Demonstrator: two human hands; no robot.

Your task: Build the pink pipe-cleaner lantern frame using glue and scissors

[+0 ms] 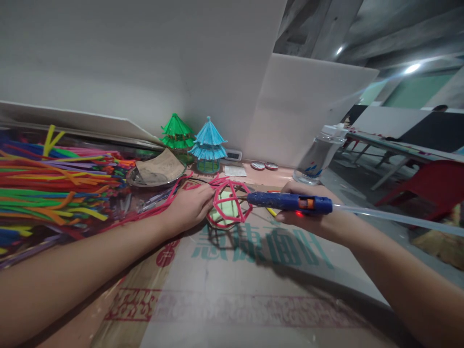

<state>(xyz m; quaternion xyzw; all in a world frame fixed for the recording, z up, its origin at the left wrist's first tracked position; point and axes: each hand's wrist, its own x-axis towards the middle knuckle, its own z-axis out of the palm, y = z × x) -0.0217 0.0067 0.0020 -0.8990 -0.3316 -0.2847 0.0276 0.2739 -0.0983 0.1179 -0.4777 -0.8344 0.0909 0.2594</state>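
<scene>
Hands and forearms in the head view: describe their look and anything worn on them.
The bare left hand and bare right hand show no gloves. The slender left forearm and right forearm show no sleeves, watch or bracelet.

The left hand [192, 205] grips the left side of a pink lattice frame [227, 198] over printed cardboard [217, 307] on the worktop [78, 328]. The right hand [308, 222] holds a blue glue gun [275, 199], red light glowing, nozzle at the frame. Colourful strips [61, 179] heap at left beside a shiny dish [145, 183]; behind stand a green-roofed model [176, 131], a blue-roofed model [208, 139] and a clear bottle [321, 155].
</scene>
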